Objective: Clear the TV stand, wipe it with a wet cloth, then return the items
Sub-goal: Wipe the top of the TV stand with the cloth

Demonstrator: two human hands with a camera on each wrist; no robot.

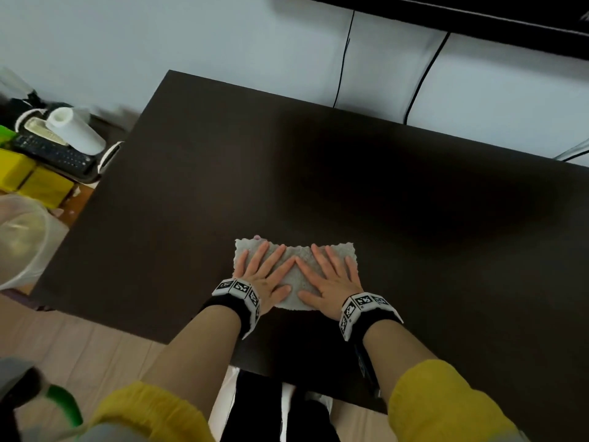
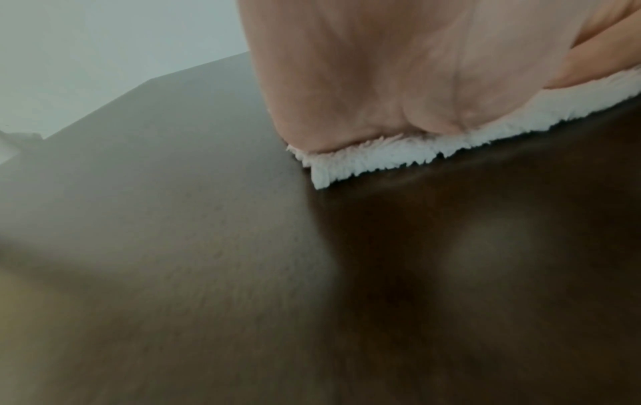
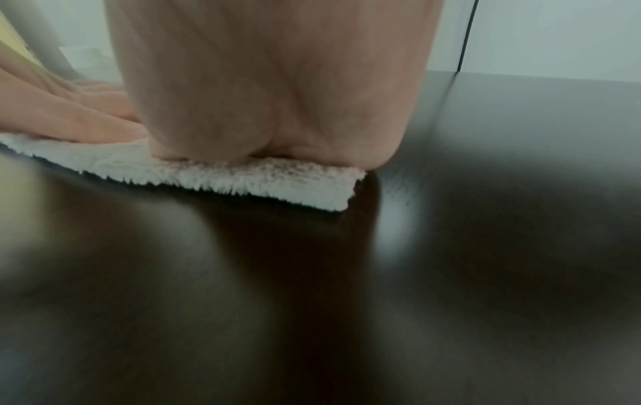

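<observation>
A dark brown TV stand top point(image 1: 350, 173) fills the head view and carries only a fluffy light grey cloth point(image 1: 294, 282) near its front edge. My left hand point(image 1: 266, 272) lies flat on the cloth's left half, fingers straight and spread. My right hand point(image 1: 331, 275) lies flat on the right half in the same way. The index fingertips nearly meet in the middle. In the left wrist view my palm heel point(image 2: 364, 96) presses the cloth's point(image 2: 374, 159) near edge. The right wrist view shows my right palm point(image 3: 270, 96) on the cloth's point(image 3: 260, 180) corner.
On the floor to the left sit a white paper roll point(image 1: 75, 130), a black remote or keyboard point(image 1: 51, 153), yellow boxes point(image 1: 35, 181) and a translucent plastic tub point(image 1: 22, 240). Two black cables point(image 1: 424, 74) hang down the white wall behind the stand.
</observation>
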